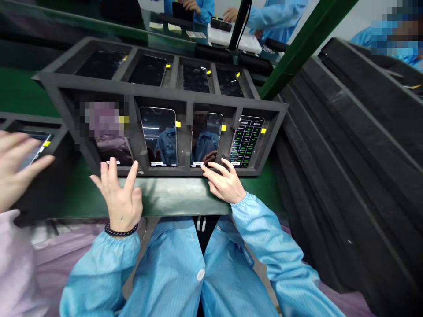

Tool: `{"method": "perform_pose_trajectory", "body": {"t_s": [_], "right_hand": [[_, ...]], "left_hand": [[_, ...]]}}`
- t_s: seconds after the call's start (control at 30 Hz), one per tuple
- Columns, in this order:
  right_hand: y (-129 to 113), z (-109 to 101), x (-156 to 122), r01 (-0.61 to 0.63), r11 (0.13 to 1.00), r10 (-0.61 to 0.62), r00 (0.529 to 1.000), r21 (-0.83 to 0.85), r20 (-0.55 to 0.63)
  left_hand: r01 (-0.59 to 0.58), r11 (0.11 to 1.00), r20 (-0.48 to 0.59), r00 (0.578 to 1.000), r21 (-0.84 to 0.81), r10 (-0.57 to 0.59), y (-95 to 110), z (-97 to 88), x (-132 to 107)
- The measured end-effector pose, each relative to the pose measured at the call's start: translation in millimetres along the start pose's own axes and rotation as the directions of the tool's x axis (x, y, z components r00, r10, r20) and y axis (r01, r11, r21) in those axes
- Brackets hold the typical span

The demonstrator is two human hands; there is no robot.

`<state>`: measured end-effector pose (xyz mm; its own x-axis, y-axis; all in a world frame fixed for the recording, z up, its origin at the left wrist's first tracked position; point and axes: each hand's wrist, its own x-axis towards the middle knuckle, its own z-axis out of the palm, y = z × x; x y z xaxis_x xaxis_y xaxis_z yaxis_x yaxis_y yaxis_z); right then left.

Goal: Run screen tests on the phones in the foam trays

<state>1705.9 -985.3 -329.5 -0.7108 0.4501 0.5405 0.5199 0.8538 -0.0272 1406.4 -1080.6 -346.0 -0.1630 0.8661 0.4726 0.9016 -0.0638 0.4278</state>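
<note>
A black foam tray [165, 92] with two rows of compartments lies before me, a phone in each. Over the lower edge of the leftmost front phone [115, 152] my left hand [120, 193] is spread, empty. Between the two right-hand front phones, my right hand [226, 181] reaches with fingers extended and holds nothing; its fingertips are near the bottom of the dark-screened phone [207, 136]. Beside that one, the rightmost phone [246, 143] is lit with a grid of green text. Another dark phone [159, 136] reflects a blue sleeve. Yellow tabs mark the phones.
A co-worker's blurred hand [20, 167] is at the left, over another foam tray [36, 119]. Stacked black foam trays [330, 176] rise at the right. A green metal post [304, 48] slants behind my tray. Other people in blue work across the bench.
</note>
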Motion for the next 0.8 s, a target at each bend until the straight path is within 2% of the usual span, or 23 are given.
{"method": "perform_pose_trajectory", "body": {"t_s": [0.27, 0.5, 0.6, 0.8], "right_hand": [[-1.2, 10.3, 13.1, 0.094, 0.995, -0.095, 0.995, 0.027, 0.027], [-11.0, 15.2, 29.8, 0.198, 0.980, -0.197, 0.976, 0.005, -0.093], [-17.4, 24.7, 45.1, 0.246, 0.968, -0.244, 0.968, 0.038, -0.052], [-19.3, 39.1, 63.7, 0.259, 0.963, -0.261, 0.965, 0.069, 0.024]], "left_hand": [[0.056, 0.998, 0.047, 0.997, -0.014, -0.055, -2.5, 3.7, -16.9], [0.062, 0.998, -0.016, 0.998, -0.016, -0.062, 1.5, 4.5, -17.3], [0.072, 0.997, -0.040, 0.996, -0.032, -0.074, 2.2, 3.7, -17.3], [0.085, 0.994, -0.067, 0.994, -0.063, -0.090, 1.8, 4.6, -17.3]]}}
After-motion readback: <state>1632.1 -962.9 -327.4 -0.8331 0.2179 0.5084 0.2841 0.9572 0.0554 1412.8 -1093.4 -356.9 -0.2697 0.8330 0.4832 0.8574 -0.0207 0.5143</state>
